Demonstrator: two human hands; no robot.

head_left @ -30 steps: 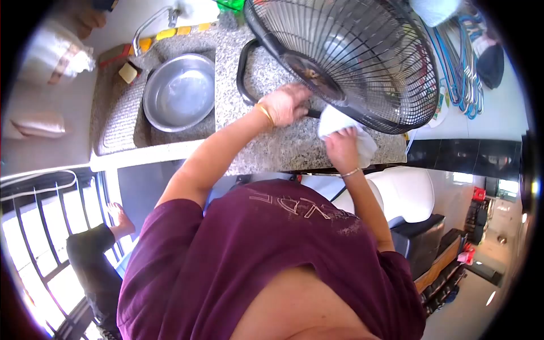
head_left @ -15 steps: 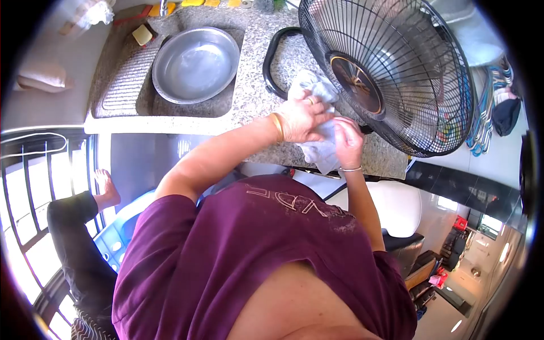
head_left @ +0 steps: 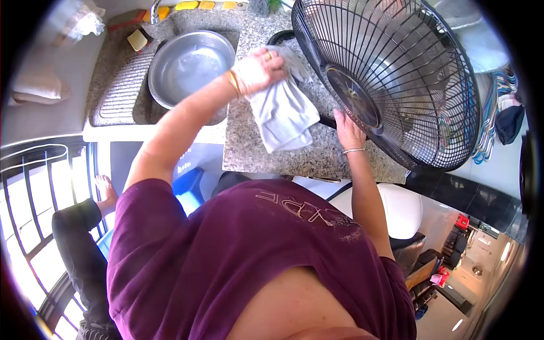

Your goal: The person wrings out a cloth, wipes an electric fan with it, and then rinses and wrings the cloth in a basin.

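Note:
My left hand is closed on a pale grey-white cloth, pressing it against the black tube base of a fan. The cloth's lower part hangs loosely over the granite counter. A large black fan with a wire grille leans over the counter on the right. At its lower left edge, my right hand grips the black tube of the fan's stand, with some fingers hidden by the fan. A gold bracelet is on my left wrist and a thin bangle on my right.
A metal basin sits in the stone sink at left. Sponges line the back edge near a tap. Hangers hang at right. A white seat stands below the counter; another person's leg shows at left.
My left hand has moved up and left with the cloth, which now hangs more spread out. My right hand has left the cloth and is at the fan's stand. The fan has shifted slightly.

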